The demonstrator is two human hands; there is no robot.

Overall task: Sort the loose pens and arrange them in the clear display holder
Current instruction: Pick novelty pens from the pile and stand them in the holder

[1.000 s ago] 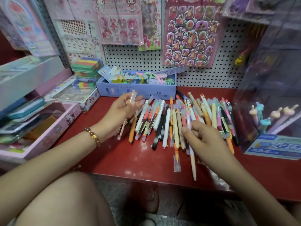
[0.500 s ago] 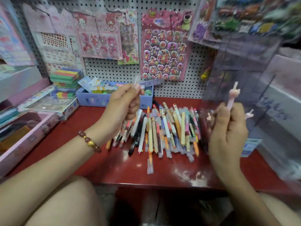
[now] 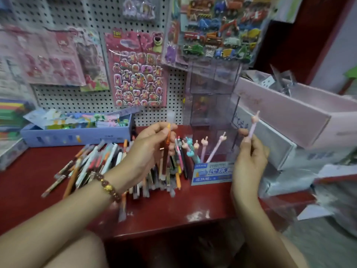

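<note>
A heap of loose pens [image 3: 100,167] lies on the red shelf [image 3: 23,182]. My left hand [image 3: 152,149] holds an orange pen [image 3: 166,149] with a clear cap upright above the heap. My right hand [image 3: 249,161] pinches a pale pink pen [image 3: 253,124] with a hand-shaped top, raised beside the clear display holder [image 3: 212,113]. The holder's lower compartment holds several pens with hand-shaped tops [image 3: 202,146] behind a blue label [image 3: 212,173].
A blue tray [image 3: 77,132] of small items stands at the back left. Sticker sheets [image 3: 137,74] hang on the pegboard [image 3: 77,14]. Pink and white boxes [image 3: 289,113] crowd the right side. My knee [image 3: 73,248] is below the shelf edge.
The view has swung right and up. My right hand lifted the pink pen from the heap and carried it right, beside the holder. My left hand raised the orange pen off the pile.
</note>
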